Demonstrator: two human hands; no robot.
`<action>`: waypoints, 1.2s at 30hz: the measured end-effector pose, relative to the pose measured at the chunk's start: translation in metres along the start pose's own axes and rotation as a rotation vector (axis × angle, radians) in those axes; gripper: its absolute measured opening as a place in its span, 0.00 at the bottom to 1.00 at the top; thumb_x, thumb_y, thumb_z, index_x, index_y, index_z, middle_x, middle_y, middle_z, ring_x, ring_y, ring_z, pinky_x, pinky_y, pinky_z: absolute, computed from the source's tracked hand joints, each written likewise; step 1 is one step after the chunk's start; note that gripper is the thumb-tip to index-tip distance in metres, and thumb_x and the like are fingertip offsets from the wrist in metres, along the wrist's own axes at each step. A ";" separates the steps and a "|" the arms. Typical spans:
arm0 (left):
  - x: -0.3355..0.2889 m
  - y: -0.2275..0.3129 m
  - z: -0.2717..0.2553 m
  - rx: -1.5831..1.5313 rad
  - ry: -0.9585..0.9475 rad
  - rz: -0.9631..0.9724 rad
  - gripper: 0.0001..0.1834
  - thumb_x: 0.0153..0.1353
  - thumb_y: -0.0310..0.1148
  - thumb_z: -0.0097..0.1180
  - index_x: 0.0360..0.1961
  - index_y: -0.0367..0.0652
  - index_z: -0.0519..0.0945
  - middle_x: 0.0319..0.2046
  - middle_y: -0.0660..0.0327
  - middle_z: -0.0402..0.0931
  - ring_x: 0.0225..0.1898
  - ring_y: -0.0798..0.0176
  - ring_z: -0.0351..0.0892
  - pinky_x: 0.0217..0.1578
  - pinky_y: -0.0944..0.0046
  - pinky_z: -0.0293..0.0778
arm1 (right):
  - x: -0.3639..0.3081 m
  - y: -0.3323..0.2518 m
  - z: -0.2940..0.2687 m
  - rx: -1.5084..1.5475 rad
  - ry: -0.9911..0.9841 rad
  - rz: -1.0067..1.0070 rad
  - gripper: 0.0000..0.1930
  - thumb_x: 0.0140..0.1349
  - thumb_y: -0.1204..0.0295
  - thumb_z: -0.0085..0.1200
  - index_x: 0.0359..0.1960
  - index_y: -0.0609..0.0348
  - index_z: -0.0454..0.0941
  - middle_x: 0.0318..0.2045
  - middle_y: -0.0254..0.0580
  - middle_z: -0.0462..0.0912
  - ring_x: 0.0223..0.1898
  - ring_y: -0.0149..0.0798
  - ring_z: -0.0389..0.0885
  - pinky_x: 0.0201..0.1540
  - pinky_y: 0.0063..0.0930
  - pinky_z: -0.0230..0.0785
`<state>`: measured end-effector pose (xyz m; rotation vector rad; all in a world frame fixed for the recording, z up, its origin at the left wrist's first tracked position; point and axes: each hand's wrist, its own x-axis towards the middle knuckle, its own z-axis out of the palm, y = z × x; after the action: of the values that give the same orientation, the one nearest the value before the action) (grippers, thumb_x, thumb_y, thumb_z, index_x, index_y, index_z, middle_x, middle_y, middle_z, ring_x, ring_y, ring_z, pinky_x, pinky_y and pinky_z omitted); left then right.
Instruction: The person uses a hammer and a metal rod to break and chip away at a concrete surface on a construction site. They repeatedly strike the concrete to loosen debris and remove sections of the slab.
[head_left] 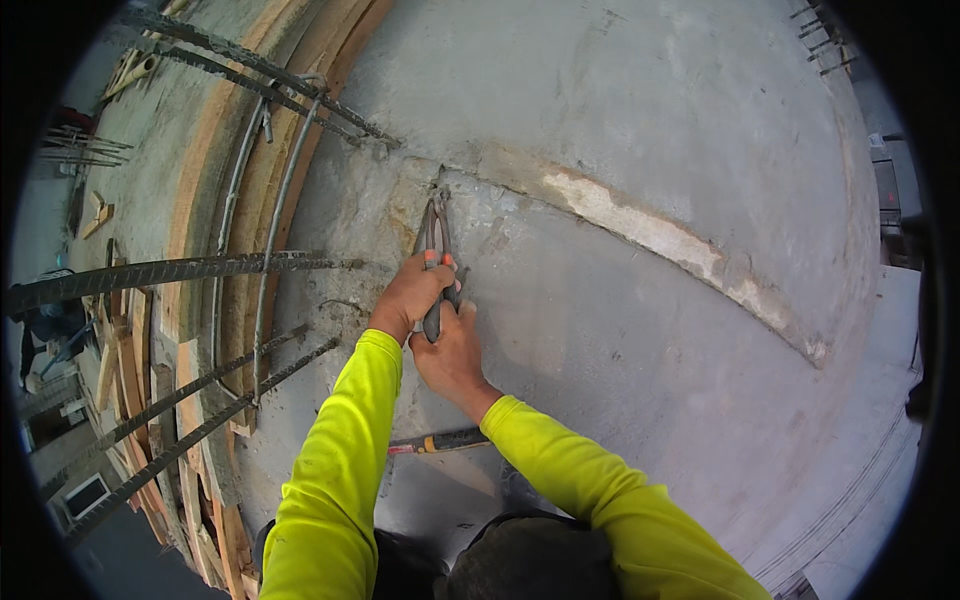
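1. Head view: your left arm reaches nearly straight up from the lower edge, the left hand (408, 295) clamped round the handles of the pliers (445, 225).
2. Your right arm slants in from the lower right; the right hand (455, 360) sits just below the left, fingers closed on the same handles.
3. The pliers point away from you, tips at the rough concrete (410, 195) near the steel bars (335, 262); you cannot tell what they grip.

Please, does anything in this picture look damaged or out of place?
Yes: the rough, pale strip right of the pliers breaks the smoother grey concrete; it looks chipped or unfinished, though I cannot tell which.
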<state>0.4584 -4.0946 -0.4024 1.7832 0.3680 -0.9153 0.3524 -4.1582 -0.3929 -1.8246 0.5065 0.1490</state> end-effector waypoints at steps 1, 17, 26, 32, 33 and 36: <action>-0.001 0.002 -0.003 0.105 0.062 0.008 0.23 0.56 0.40 0.55 0.44 0.28 0.78 0.38 0.50 0.82 0.41 0.56 0.83 0.47 0.57 0.76 | -0.001 0.004 0.005 0.027 0.031 -0.049 0.17 0.53 0.70 0.58 0.43 0.64 0.71 0.44 0.58 0.68 0.41 0.60 0.73 0.44 0.48 0.68; -0.075 -0.029 0.016 -0.400 0.454 0.261 0.12 0.67 0.34 0.51 0.46 0.39 0.79 0.29 0.62 0.77 0.25 0.73 0.73 0.26 0.70 0.71 | 0.040 0.010 -0.071 0.954 -0.356 0.519 0.09 0.56 0.82 0.48 0.35 0.54 0.66 0.34 0.47 0.78 0.30 0.41 0.78 0.31 0.37 0.71; -0.166 -0.148 -0.067 -0.478 1.059 0.108 0.05 0.66 0.29 0.50 0.33 0.41 0.77 0.21 0.67 0.69 0.20 0.75 0.67 0.20 0.72 0.64 | -0.049 -0.016 0.028 1.106 -0.491 0.130 0.10 0.57 0.84 0.45 0.40 0.59 0.68 0.44 0.46 0.77 0.42 0.40 0.81 0.41 0.36 0.77; -0.167 -0.162 -0.022 -0.466 0.839 0.215 0.05 0.66 0.28 0.50 0.36 0.40 0.78 0.23 0.66 0.73 0.22 0.75 0.69 0.22 0.72 0.66 | 0.029 -0.001 -0.048 0.494 -0.248 0.175 0.20 0.56 0.83 0.47 0.52 0.67 0.70 0.50 0.52 0.76 0.49 0.43 0.81 0.45 0.38 0.78; -0.169 -0.159 -0.015 -0.475 0.796 0.222 0.05 0.66 0.28 0.50 0.36 0.39 0.78 0.23 0.66 0.73 0.22 0.75 0.69 0.23 0.73 0.66 | 0.034 0.002 -0.054 0.503 -0.286 0.223 0.19 0.56 0.82 0.47 0.52 0.68 0.70 0.50 0.52 0.76 0.49 0.44 0.81 0.45 0.39 0.78; -0.173 -0.149 -0.011 -0.451 0.712 0.267 0.06 0.66 0.27 0.51 0.38 0.39 0.79 0.24 0.65 0.74 0.22 0.75 0.69 0.23 0.73 0.66 | 0.041 0.012 -0.069 0.612 -0.400 0.310 0.18 0.55 0.82 0.49 0.50 0.70 0.71 0.49 0.54 0.77 0.49 0.47 0.82 0.44 0.40 0.79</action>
<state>0.2550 -3.9949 -0.3725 1.6257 0.7019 0.0281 0.3740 -4.2369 -0.3963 -1.0758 0.4790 0.5020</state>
